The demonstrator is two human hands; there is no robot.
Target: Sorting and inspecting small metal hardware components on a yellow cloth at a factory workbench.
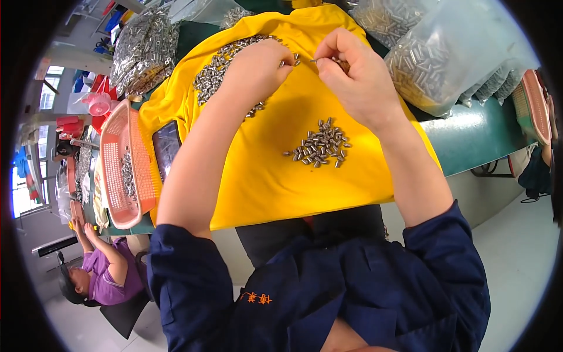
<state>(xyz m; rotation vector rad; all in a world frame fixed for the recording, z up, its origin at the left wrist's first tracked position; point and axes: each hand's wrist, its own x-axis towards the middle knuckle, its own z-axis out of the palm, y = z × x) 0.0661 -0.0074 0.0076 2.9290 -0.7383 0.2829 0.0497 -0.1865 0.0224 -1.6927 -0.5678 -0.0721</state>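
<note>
A large pile of small shiny metal cylinders (212, 73) lies on the yellow cloth (258, 193). At its right edge is my left hand (255, 67), fingers curled in, with small metal cylinders (297, 59) by the fingertips. Across a short gap, my right hand (355, 73) pinches a thin dark pin (313, 61) between thumb and forefinger. Some small brownish pieces show inside its curled fingers, too hidden to name. Nearer to me on the cloth is a smaller heap of metal cylinders (319, 144), some with narrow tips.
At left stand a pink basket (120, 205) with small metal parts and a dark-screened phone (167, 146). Bags of metal parts lie at the back left (143, 50) and right (425, 64), on the green table (469, 144). A person in purple (117, 270) sits at the far left.
</note>
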